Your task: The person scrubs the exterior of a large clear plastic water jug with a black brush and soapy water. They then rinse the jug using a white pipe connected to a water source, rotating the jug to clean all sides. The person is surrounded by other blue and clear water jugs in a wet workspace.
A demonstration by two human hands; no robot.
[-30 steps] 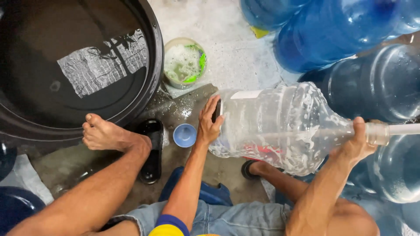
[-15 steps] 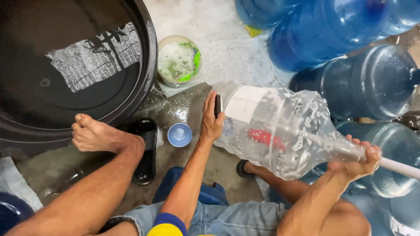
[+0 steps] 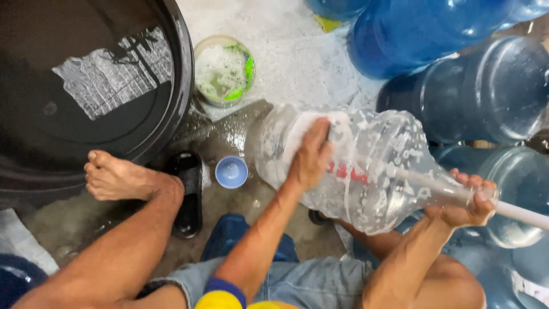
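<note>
Beside the black tub (image 3: 171, 114), a clear water jug (image 3: 366, 166) lies tilted over the knees. Left hand (image 3: 311, 154) presses flat on its side; right hand (image 3: 466, 200) is clenched around a white brush handle (image 3: 526, 216) at the neck. Scrubbing inside seems underway; next calls for steady strokes.

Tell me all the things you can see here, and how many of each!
Clear water jug: one, see-through and soapy inside, lying on its side in the middle.
White rod: one, white, poking out of the jug's neck at the right.
Blue jugs: several, blue, stacked at the top right and right edge.
Black tub: one, black, holding water, top left.
Small bucket: one, pale with a green rim, full of suds, beside the tub.
Blue cap: one, blue, on the wet floor.
Black sandal: one, black, beside the foot.
Left hand: flat on the jug's side.
Right hand: wrapped round the jug's neck and rod.
</note>
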